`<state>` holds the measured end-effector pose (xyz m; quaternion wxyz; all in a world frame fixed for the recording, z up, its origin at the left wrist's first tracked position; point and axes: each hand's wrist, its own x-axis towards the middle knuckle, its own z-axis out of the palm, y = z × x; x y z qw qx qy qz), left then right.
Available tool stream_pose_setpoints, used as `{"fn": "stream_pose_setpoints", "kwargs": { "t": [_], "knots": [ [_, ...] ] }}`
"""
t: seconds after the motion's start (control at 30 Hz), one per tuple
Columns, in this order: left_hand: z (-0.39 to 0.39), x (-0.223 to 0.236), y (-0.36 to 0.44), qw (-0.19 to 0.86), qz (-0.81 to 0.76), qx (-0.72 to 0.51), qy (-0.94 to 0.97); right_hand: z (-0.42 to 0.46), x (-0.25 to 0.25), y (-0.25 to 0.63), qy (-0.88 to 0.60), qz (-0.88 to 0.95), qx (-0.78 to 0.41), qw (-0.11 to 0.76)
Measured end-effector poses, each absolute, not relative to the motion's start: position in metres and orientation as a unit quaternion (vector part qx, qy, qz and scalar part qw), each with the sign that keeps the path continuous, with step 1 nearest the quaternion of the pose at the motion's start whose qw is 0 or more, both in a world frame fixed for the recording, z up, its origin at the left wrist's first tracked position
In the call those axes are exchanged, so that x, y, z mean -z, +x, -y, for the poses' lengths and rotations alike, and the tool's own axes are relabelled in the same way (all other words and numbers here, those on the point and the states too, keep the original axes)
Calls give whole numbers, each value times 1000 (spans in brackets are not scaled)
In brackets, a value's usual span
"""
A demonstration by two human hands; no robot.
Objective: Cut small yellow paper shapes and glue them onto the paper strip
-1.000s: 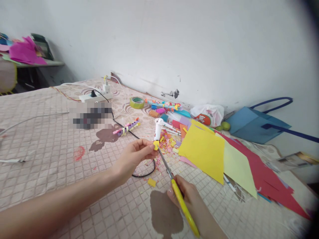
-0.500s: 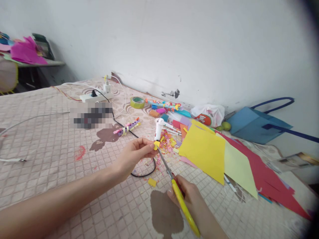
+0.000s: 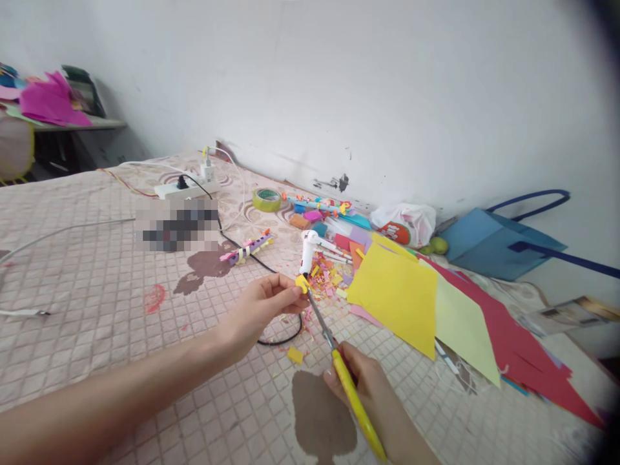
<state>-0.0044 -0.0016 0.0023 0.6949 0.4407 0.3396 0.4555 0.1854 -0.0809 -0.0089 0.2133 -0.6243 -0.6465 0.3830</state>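
My left hand [image 3: 271,296] pinches a small piece of yellow paper [image 3: 302,283] between thumb and fingers. In my right hand [image 3: 361,378] is a pair of scissors [image 3: 351,394] with yellow handles, its blades pointing away from me and reaching the paper's edge. Whether the blades are apart cannot be made out. Below my hands a yellow paper scrap [image 3: 295,355] lies on the patterned cloth [image 3: 232,400]. Just beyond the held paper stands a white glue gun [image 3: 308,250], with many tiny coloured paper clippings [image 3: 329,278] beside it.
Yellow sheets [image 3: 397,290] and red sheets [image 3: 513,336] lie to the right, near a blue bag [image 3: 498,242]. Behind are a tape roll [image 3: 267,199] and a white plastic bag [image 3: 404,223]. A purple decorated stick [image 3: 250,248] and a power strip [image 3: 186,188] lie to the left.
The yellow paper in my left hand has turned and shows a more rounded outline. My left hand has shifted slightly downward; the scissors stay at the paper.
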Motion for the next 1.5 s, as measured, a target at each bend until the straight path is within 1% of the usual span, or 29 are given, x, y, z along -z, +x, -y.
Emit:
{"fn": "stream_pose_setpoints", "kwargs": {
  "t": [0.5,0.83,1.3,1.5],
  "knots": [
    [1,-6,-5,697,-348,-467,418,80,14,185,-614,646,-394,224],
    [4,-4,-4,701,-324,-472,425,82,13,183,-611,644,-398,230],
    [6,-10,-4,690,-349,-454,442,82,10,183,-610,662,-368,231],
    [7,-10,-3,694,-342,-457,439,83,17,184,-611,644,-392,242]
  ]
}}
